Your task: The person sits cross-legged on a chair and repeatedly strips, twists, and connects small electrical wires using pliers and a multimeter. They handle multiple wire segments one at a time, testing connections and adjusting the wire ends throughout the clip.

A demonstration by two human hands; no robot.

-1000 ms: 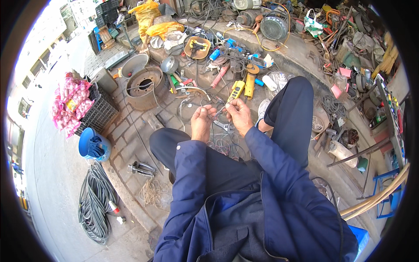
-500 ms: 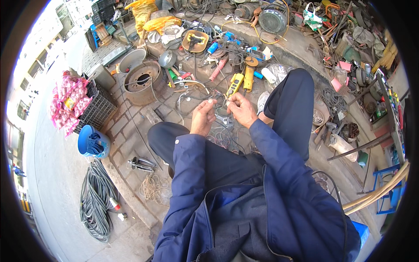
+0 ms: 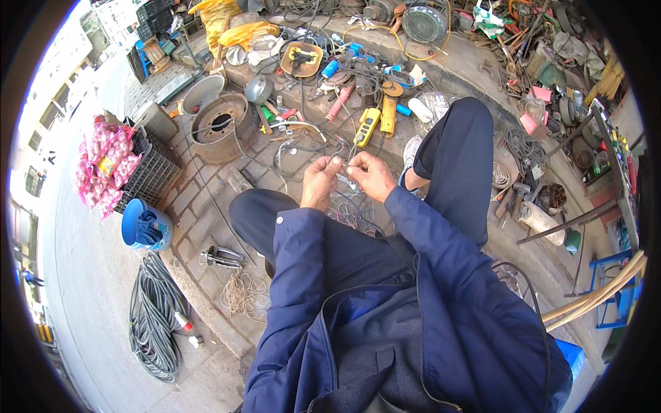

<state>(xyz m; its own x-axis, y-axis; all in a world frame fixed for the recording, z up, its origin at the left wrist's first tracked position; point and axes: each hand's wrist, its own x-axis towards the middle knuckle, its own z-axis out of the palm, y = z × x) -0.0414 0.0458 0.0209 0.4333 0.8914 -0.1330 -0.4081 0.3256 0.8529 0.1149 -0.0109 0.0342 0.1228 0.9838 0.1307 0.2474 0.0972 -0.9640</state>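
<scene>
Item 1, your hands, two: left hand point(image 3: 321, 180) and right hand point(image 3: 372, 176) held close together at centre frame, fingertips of both pinched on a thin wire point(image 3: 346, 173) stretched between them. The wire hangs above a tangle of dark wires point(image 3: 351, 210) over your knees.

Item 2, legs in dark trousers, two: one bent at 9 o'clock of the hands, one raised at 3 o'clock.

Item 3, yellow pendant controllers, two: one point(image 3: 366, 126) at 12 o'clock of the hands, another point(image 3: 388, 115) just beside it at 1 o'clock.

Item 4, rusty wheel drum point(image 3: 219, 125), one, at 10 o'clock, well apart.

Item 5, blue bucket point(image 3: 143, 225), one, at 9 o'clock, far left.

Item 6, coiled black hose point(image 3: 155, 318), one, at 7 o'clock on the pavement.

Item 7, small bundle of pale string point(image 3: 242, 294), one, at 7 o'clock, near the hose.

Item 8, black crate point(image 3: 153, 175) with pink bags point(image 3: 103, 165), one, at 9 o'clock.

Change since half a second ago: your hands keep the same pinch on the wire in the same spot; the view has tipped slightly, nothing else has shifted.
</scene>
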